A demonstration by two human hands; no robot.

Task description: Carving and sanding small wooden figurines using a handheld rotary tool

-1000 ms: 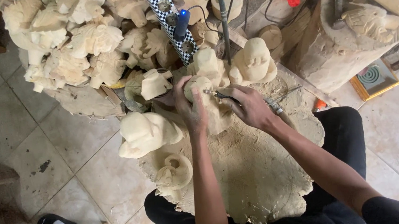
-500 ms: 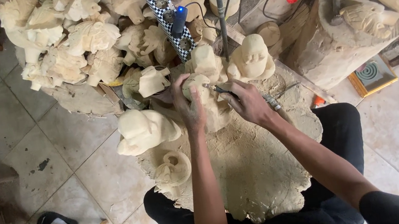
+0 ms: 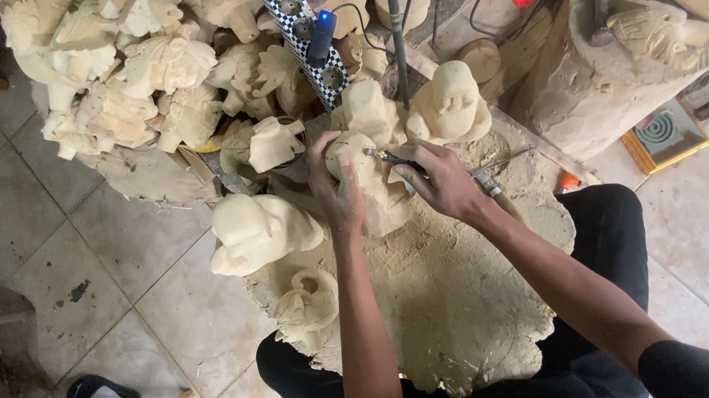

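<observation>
Since the earlier frames both hands have held their place over the dusty block; only the view has drifted slightly. The left hand (image 3: 336, 194) is wrapped closed around a small, rounded, pale wooden carving (image 3: 351, 153), matte and smooth, held above the rough, sawdust-coated wooden work block (image 3: 446, 289) with the forearm running straight up from the lap. The right hand (image 3: 440, 180) pinches a slim dark rotary tool (image 3: 396, 160), long axis near horizontal, tip pointing left onto the carving.
</observation>
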